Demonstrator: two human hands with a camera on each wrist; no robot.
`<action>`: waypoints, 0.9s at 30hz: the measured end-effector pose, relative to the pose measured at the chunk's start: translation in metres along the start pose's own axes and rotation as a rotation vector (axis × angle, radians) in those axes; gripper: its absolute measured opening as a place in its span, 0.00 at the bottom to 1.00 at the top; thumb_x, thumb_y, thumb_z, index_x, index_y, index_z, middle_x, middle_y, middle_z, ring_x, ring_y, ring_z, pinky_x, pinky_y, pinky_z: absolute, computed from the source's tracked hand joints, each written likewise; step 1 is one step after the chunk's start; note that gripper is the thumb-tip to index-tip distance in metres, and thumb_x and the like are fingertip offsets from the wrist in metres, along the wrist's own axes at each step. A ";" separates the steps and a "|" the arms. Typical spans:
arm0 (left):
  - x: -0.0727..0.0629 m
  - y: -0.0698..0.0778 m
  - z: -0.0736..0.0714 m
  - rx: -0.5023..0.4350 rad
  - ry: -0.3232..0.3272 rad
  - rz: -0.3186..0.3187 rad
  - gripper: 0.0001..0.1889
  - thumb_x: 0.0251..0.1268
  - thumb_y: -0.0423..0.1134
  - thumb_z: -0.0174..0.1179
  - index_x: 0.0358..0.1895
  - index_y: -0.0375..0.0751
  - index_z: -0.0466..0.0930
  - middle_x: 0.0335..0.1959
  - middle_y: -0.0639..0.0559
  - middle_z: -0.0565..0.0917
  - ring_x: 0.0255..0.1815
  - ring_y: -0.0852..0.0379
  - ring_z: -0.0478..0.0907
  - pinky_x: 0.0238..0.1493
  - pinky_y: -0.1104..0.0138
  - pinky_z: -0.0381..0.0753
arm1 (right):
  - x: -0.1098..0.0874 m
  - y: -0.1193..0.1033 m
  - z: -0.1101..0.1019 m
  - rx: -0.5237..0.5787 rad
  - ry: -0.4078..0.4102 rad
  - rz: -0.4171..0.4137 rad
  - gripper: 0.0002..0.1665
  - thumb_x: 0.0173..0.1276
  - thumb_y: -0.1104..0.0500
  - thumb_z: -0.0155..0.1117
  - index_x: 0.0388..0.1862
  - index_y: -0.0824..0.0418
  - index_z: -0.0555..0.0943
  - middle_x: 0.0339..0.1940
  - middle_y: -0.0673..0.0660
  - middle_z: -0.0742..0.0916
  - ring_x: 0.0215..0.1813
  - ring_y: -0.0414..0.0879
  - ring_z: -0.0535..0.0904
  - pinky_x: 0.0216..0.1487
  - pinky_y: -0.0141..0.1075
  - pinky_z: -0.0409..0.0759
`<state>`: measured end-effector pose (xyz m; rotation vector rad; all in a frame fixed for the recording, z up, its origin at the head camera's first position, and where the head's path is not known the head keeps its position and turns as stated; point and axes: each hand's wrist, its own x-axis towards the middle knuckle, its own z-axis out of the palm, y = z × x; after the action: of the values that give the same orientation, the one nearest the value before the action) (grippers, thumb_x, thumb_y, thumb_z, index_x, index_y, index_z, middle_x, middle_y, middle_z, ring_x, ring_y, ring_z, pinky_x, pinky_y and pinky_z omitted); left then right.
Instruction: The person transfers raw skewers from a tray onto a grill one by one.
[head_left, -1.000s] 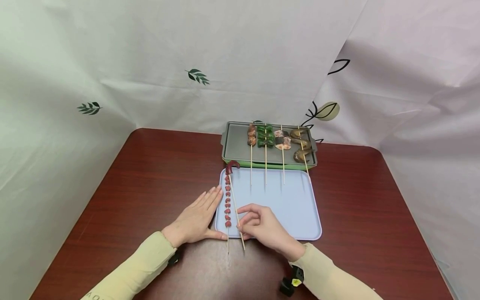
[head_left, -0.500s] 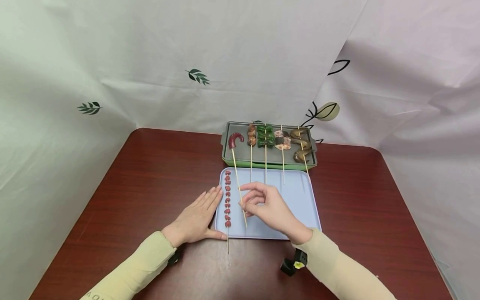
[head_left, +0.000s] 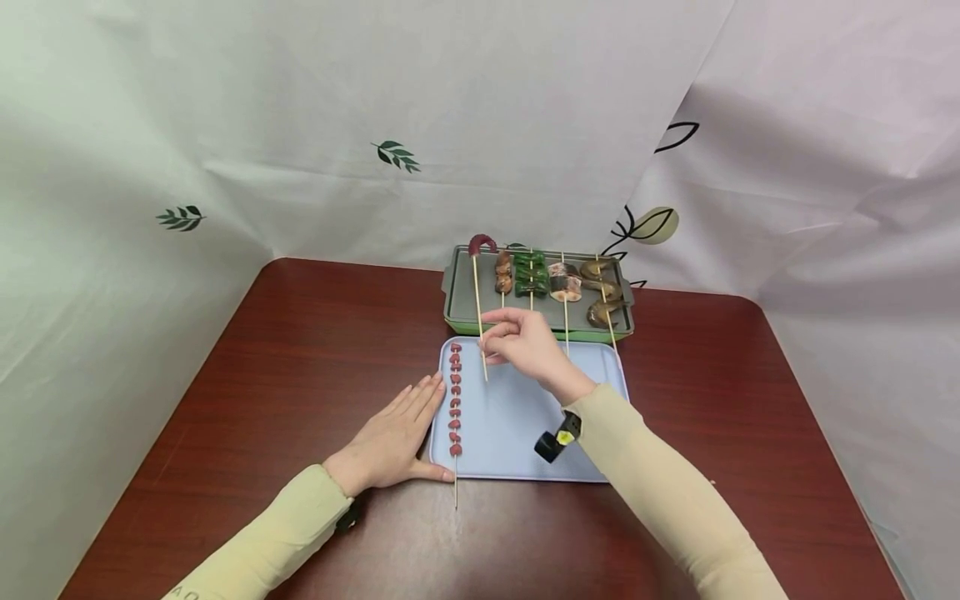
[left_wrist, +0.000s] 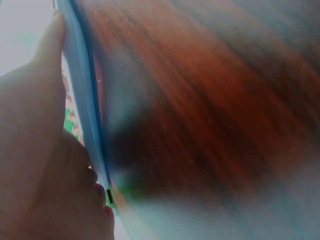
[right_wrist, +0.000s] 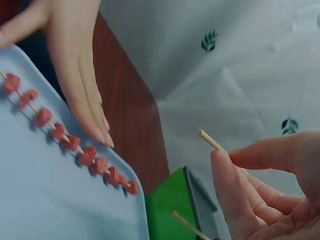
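My right hand (head_left: 528,346) pinches the stick of a skewer with a curled dark-red piece, like a tentacle (head_left: 482,242), at its far end. That piece hangs over the left part of the grey grill pan (head_left: 468,304). In the right wrist view, thumb and fingertips hold the stick (right_wrist: 212,140). My left hand (head_left: 393,433) lies with straight fingers against the left edge of the pale blue tray (head_left: 525,442), its thumb at the near corner. Beside it on the tray lies a skewer of small red meat pieces (head_left: 455,402); its stick end sticks out over the near rim.
On the pan lie skewers of brown meat pieces (head_left: 503,273), green peppers (head_left: 531,273), fish-like slices (head_left: 565,282) and brownish wing-like pieces (head_left: 604,290). Their sticks reach toward the tray. A pale curtain (head_left: 322,125) hangs behind the dark red table (head_left: 300,358).
My right hand has lifted the curled dark-red skewer off the tray and carried it forward over the pan's left side. My left hand has stayed at the tray edge.
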<state>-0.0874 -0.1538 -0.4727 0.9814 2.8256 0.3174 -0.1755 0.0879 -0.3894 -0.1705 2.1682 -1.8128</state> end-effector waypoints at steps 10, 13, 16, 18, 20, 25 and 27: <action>-0.001 0.001 -0.001 0.021 0.013 0.014 0.66 0.54 0.80 0.57 0.79 0.27 0.49 0.81 0.35 0.50 0.81 0.41 0.48 0.78 0.52 0.49 | 0.034 0.006 0.001 0.041 0.024 0.151 0.24 0.69 0.71 0.65 0.64 0.69 0.78 0.49 0.72 0.86 0.32 0.46 0.86 0.43 0.41 0.87; -0.001 0.001 -0.001 0.025 0.013 0.012 0.66 0.54 0.80 0.57 0.79 0.27 0.49 0.81 0.35 0.50 0.81 0.41 0.48 0.78 0.52 0.49 | 0.037 0.006 0.003 0.038 0.032 0.166 0.24 0.69 0.71 0.65 0.64 0.68 0.78 0.49 0.71 0.87 0.33 0.45 0.86 0.43 0.39 0.87; -0.001 0.001 -0.001 0.028 0.013 0.012 0.66 0.54 0.81 0.57 0.79 0.27 0.49 0.81 0.35 0.50 0.81 0.41 0.48 0.78 0.52 0.49 | 0.038 0.004 0.005 0.032 0.039 0.179 0.24 0.69 0.70 0.65 0.65 0.67 0.78 0.49 0.71 0.87 0.34 0.46 0.86 0.48 0.43 0.86; -0.001 0.001 -0.001 0.028 0.014 0.013 0.66 0.54 0.81 0.56 0.79 0.27 0.50 0.81 0.35 0.50 0.81 0.41 0.48 0.78 0.52 0.49 | 0.039 0.003 0.007 0.030 0.042 0.186 0.25 0.70 0.71 0.64 0.65 0.67 0.78 0.49 0.71 0.87 0.34 0.46 0.87 0.50 0.45 0.85; -0.001 0.001 -0.001 0.028 0.015 0.014 0.66 0.54 0.81 0.56 0.79 0.27 0.49 0.81 0.35 0.50 0.81 0.41 0.48 0.78 0.52 0.49 | 0.039 0.002 0.008 0.030 0.050 0.191 0.25 0.69 0.71 0.64 0.65 0.68 0.77 0.48 0.71 0.87 0.35 0.46 0.87 0.50 0.45 0.85; -0.001 0.001 0.000 0.028 0.015 0.016 0.66 0.54 0.81 0.56 0.79 0.27 0.49 0.81 0.35 0.50 0.81 0.41 0.48 0.78 0.52 0.49 | 0.036 0.001 0.009 -0.024 0.061 0.183 0.25 0.69 0.70 0.67 0.65 0.69 0.77 0.42 0.65 0.89 0.36 0.47 0.87 0.48 0.44 0.86; -0.001 0.001 -0.001 0.028 0.013 0.016 0.66 0.54 0.81 0.56 0.80 0.27 0.49 0.81 0.35 0.49 0.81 0.41 0.48 0.78 0.52 0.49 | 0.033 0.001 0.008 -0.068 0.060 0.170 0.25 0.69 0.67 0.68 0.64 0.68 0.78 0.40 0.62 0.90 0.37 0.49 0.88 0.48 0.46 0.86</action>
<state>-0.0864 -0.1542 -0.4719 1.0109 2.8425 0.2880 -0.2043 0.0711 -0.3964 0.0526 2.2126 -1.6715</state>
